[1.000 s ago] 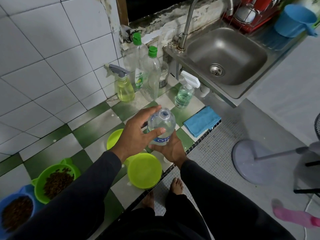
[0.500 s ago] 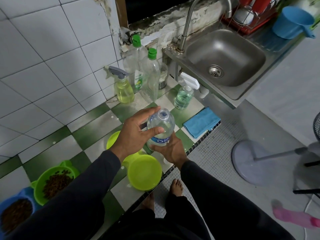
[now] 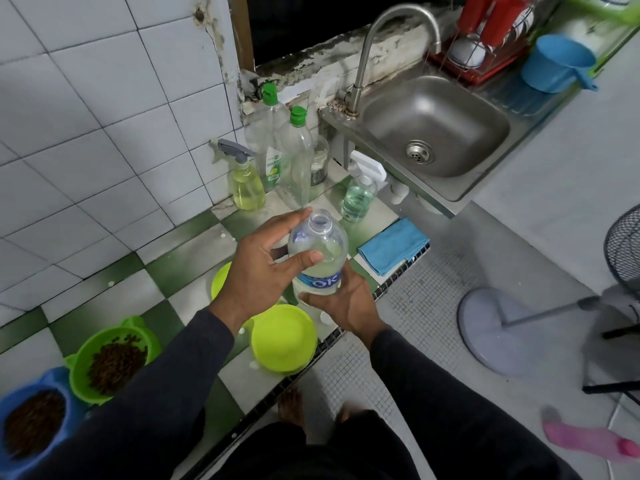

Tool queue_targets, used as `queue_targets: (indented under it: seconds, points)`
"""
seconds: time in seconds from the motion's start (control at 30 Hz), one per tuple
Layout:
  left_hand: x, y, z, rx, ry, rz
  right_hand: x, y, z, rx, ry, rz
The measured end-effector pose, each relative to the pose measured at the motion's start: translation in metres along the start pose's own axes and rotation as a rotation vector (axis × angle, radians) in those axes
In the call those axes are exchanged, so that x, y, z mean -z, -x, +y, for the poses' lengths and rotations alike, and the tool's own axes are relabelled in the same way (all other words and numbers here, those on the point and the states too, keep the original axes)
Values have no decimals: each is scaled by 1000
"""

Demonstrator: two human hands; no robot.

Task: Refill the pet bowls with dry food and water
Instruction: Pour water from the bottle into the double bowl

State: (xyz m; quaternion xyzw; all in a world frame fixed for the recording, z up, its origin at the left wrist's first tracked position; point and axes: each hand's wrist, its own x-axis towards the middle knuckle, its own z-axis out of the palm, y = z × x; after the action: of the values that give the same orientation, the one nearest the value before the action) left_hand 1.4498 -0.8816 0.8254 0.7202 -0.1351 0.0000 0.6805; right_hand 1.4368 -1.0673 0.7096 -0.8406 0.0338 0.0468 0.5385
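both hands wrapped round an uncapped water bottle [image 3: 318, 258], left hand [image 3: 258, 271] up top, right hand [image 3: 346, 301] underneath, over two lime bowls [image 3: 284, 337], kibble bowls [image 3: 110, 362] near left, spray bottles [image 3: 246, 183] and sink [image 3: 436, 133] far side

the blue bowl [image 3: 33, 422] of dry food is cut off by the left and bottom edges, and a dark sleeve [image 3: 145, 403] covers part of its rim. a second yellow-green bowl [image 3: 220, 280] shows only as a sliver behind the left hand [image 3: 258, 273], and the water bottle [image 3: 318, 252] has its base hidden in the right hand [image 3: 344, 299], so its water level cannot be told. the fan [image 3: 623, 249] runs off the right edge, the label on the dish soap bottle [image 3: 272, 147] is too small to read, and the bare feet [image 3: 294, 405] are blurred.
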Motion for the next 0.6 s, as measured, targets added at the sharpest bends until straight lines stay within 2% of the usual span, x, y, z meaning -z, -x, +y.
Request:
queue_targets:
  seconds: [0.27, 0.6]
  points:
    - [-38, 42, 35, -51, 13, 90, 36, 40, -3, 69, 34, -56]
    - [-97, 124, 40, 21, -31, 221, 90, 129, 12, 134, 178, -242]
